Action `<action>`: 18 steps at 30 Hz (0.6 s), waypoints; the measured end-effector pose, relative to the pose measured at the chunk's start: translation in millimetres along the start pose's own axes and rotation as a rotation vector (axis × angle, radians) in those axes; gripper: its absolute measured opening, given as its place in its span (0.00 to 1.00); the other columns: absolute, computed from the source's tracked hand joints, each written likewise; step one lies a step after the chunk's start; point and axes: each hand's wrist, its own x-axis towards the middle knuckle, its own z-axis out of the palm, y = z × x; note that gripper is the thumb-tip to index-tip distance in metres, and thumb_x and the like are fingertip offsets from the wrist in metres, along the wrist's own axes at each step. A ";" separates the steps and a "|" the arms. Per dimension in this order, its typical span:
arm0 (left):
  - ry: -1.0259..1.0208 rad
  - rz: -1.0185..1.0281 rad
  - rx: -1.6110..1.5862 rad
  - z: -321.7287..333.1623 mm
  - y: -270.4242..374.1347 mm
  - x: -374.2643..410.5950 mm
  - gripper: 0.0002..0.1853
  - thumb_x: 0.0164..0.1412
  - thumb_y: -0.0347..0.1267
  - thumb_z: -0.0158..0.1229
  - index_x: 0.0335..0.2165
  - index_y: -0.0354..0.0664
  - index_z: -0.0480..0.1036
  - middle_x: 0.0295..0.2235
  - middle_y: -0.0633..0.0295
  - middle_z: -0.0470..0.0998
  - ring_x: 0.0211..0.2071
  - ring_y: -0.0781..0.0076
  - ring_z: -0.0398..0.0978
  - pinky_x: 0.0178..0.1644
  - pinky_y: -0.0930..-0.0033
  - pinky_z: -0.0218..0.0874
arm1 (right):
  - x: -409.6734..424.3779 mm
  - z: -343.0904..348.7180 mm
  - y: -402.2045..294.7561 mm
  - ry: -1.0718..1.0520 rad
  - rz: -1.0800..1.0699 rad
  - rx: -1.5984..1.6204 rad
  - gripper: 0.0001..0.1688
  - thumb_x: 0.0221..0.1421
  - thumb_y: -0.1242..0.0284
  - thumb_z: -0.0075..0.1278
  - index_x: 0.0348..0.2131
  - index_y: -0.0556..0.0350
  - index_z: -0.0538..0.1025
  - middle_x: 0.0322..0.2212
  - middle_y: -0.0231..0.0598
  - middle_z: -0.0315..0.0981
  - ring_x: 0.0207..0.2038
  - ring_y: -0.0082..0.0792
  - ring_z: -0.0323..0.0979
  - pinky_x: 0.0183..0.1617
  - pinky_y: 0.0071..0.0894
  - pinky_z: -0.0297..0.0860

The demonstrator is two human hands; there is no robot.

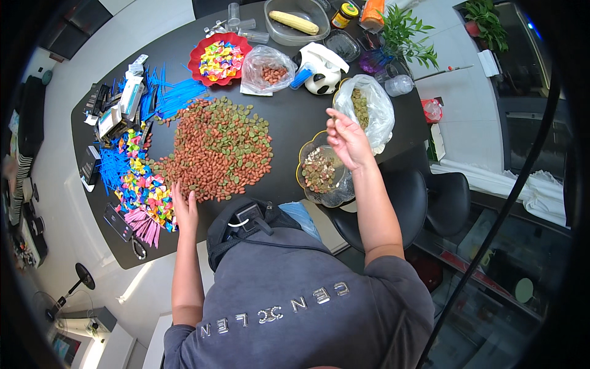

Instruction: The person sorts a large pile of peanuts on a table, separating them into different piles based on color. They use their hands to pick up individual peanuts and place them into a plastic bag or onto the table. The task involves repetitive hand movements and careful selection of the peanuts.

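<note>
My left hand (185, 210) rests at the near left edge of a broad pile of red-skinned peanuts (203, 159) and flat green beans (233, 121). Its fingers are straight, the thumb apart, and nothing is in it. To the right, my right hand (349, 140) is raised with thumb and forefinger close together. Whether a small piece is pinched there is too small to tell. Below it is a gold-rimmed glass bowl (300, 161) with mixed peanuts, beans and pale bits. Just beyond the hand, a clear plastic bag (381, 108) holds more green beans (359, 108).
Wrapped candies (147, 191), blue sticks (182, 97), small boxes (131, 99) and a phone (117, 222) lie left. Along the back are a red candy dish (196, 57), a bag of peanuts (274, 74), a panda-shaped container (322, 78) and a corn cob (294, 22) in a tub. Black chairs (408, 203) stand right.
</note>
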 end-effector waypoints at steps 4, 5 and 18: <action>-0.068 -0.047 -0.554 -26.2 77.0 34.4 0.20 0.59 0.29 0.52 0.49 0.34 0.64 0.45 0.53 0.70 0.47 0.66 0.69 0.50 0.69 0.60 | -13.3 40.4 21.5 -0.232 0.042 0.084 0.12 0.55 0.75 0.49 0.40 0.60 0.72 0.30 0.39 0.73 0.24 0.19 0.62 0.24 0.13 0.58; -0.106 -0.030 -0.580 -41.0 106.3 41.5 0.17 0.58 0.28 0.53 0.46 0.34 0.67 0.41 0.58 0.74 0.42 0.72 0.72 0.46 0.73 0.63 | -16.7 53.8 27.5 -0.264 0.031 0.118 0.10 0.54 0.75 0.51 0.38 0.60 0.73 0.29 0.39 0.74 0.23 0.19 0.63 0.24 0.13 0.58; -0.579 -0.025 -1.258 -96.5 241.1 15.3 0.11 0.60 0.29 0.51 0.39 0.34 0.73 0.31 0.64 0.75 0.30 0.82 0.69 0.35 0.80 0.62 | -65.1 141.2 24.4 -0.411 -1.179 -1.089 0.14 0.40 0.83 0.57 0.32 0.54 0.76 0.31 0.38 0.77 0.27 0.35 0.72 0.32 0.27 0.68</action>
